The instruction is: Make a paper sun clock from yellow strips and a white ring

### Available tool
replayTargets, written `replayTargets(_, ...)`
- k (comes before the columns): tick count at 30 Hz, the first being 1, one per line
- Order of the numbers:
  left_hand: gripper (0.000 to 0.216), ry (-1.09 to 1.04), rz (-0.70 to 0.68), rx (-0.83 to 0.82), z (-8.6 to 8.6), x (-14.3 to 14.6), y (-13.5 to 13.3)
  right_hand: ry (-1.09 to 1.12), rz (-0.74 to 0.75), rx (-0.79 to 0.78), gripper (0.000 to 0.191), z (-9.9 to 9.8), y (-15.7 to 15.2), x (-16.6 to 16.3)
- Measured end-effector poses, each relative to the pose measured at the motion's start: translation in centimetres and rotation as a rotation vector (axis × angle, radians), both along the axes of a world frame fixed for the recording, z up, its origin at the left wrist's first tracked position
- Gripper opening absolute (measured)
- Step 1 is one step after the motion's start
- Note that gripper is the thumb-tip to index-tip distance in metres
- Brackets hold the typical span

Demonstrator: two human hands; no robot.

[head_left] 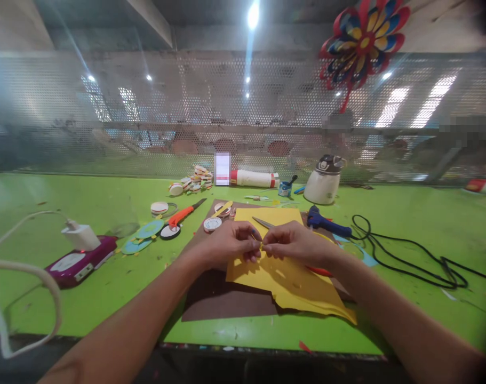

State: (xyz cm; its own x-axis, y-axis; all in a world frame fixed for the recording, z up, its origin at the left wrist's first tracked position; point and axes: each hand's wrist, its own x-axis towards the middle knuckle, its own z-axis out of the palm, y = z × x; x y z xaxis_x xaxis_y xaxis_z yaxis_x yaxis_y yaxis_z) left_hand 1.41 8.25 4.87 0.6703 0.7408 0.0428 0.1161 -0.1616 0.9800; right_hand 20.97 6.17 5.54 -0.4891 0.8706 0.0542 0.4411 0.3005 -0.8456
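Above a yellow paper sheet (pixel 283 290), my left hand (pixel 238 242) and my right hand (pixel 288 242) meet with fingertips pinched. Between them shows a small yellow paper piece (pixel 261 246), its shape mostly hidden by the fingers. Beneath my right hand lie scissors (pixel 263 223); their blade points to the upper left and a red handle shows by the wrist. The yellow sheet rests on a brown board (pixel 226 301). Just beyond my left hand is a round white disc (pixel 213 224) with printing on it.
To the left are an orange-handled knife (pixel 184 214), light-blue paper discs (pixel 150 229) and a purple power strip (pixel 82 261) with a white cable. At right, a blue glue gun (pixel 326 223) trails a black cord. A white-and-black jug (pixel 325 181) stands before the mesh screen.
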Motion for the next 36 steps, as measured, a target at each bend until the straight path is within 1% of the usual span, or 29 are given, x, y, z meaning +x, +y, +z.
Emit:
replayTargets(2, 0.029, -0.055, 0.028, -0.044, 0.0, 0.0, 0.1, 0.088, -0.029, -0.011, 0.016, 0.0, -0.1, -0.2)
replayTargets(4, 0.033, -0.146, 0.083, -0.101, -0.2, 0.1, 0.2, 0.248, -0.092, -0.031, 0.017, -0.2, -0.2, -0.5)
replayTargets(7, 0.025, -0.269, 0.143, -0.18, -0.5, 0.2, 0.3, 0.471, -0.199, -0.073, 0.021, -0.5, -0.1, -1.1)
replayTargets(10, 0.019, -0.301, 0.157, -0.192, -0.8, 0.4, 0.2, 0.548, -0.255, -0.094, 0.026, -1.0, 0.2, -1.6)
replayTargets(14, 0.015, -0.347, 0.178, -0.137, -0.9, 0.8, 0.0, 0.599, -0.279, -0.102, 0.028, -1.4, 0.2, -2.0)
replayTargets(17, 0.014, -0.355, 0.195, -0.114, -1.0, 1.0, -0.1, 0.609, -0.268, -0.1, 0.028, -1.5, 0.0, -2.4)
replayTargets(21, 0.016, -0.342, 0.25, -0.122, -1.2, 1.1, 0.0, 0.605, -0.276, -0.074, 0.028, -1.6, -0.2, -2.7)
replayTargets(25, 0.015, -0.38, 0.284, -0.145, -1.2, 1.0, 0.1, 0.531, -0.285, -0.017, 0.028, -1.6, -0.3, -2.6)
replayTargets(29, 0.013, -0.419, 0.333, -0.185, -1.1, 0.8, 0.4, 0.421, -0.339, 0.074, 0.027, -1.3, -0.1, -2.2)
replayTargets(33, 0.016, -0.37, 0.33, -0.259, -0.8, 0.7, 0.4, 0.325, -0.401, 0.187, 0.026, -1.1, 0.1, -1.7)
replayTargets(36, 0.012, -0.373, 0.391, -0.271, -0.3, 0.3, 0.5, 0.245, -0.414, 0.261, 0.025, -1.1, 0.2, -1.4)
